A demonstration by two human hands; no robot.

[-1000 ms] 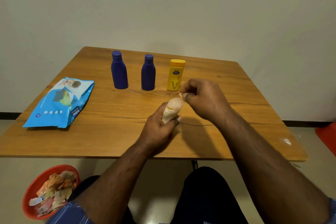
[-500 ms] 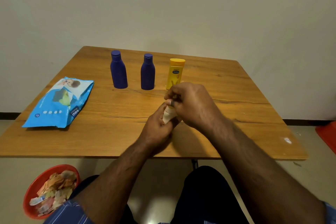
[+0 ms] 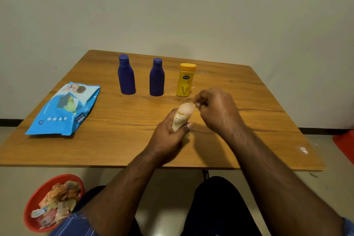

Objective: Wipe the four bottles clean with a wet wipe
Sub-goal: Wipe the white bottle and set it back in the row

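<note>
Here both hands (image 3: 193,119) clasp the wrapped bottle (image 3: 182,117), tilted.

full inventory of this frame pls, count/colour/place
blue bottles: 2, dark blue, upright, back of table, left and middle of the row
yellow bottle: 1, yellow, upright, right end of the row
cream bottle: 1, cream, held above the table's front, wrapped in a thin wipe
wipes pack: 1, blue, lying on the table's left
table: 1, wooden
bin: 1, red, on the floor at front left, full of scraps
red thing: 1, on the floor at right, cut off
left hand: 1, grips the cream bottle
right hand: 1, pinches the wipe at the bottle's top
</note>
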